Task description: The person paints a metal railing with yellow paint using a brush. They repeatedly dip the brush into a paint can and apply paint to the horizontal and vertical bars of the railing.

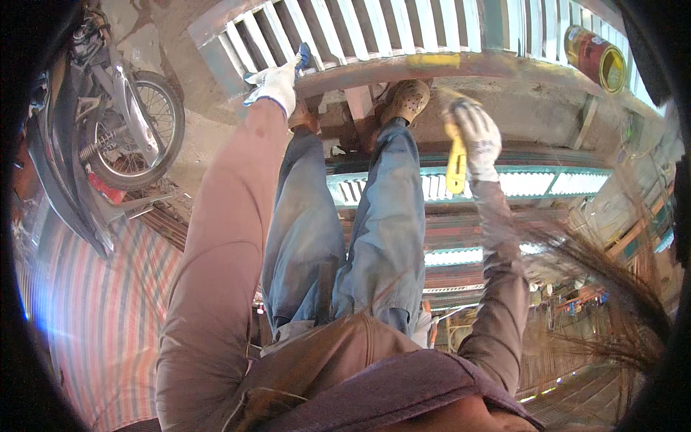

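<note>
My left hand (276,81), in a white work glove, reaches far forward and grips the edge of a slatted metal panel (345,32), with something blue at its fingertips. My right hand (476,138), also gloved, is blurred and closed around a tool with a yellow handle (455,167) that points down. Both hands flank my feet in tan clogs (408,99) on a rusty beam (403,68).
A red and yellow paint can (596,57) stands on the ledge at upper right. A parked motorbike (108,122) sits on the ground at left beside a striped tarpaulin (93,302). More slatted frames (533,183) are stacked below my legs.
</note>
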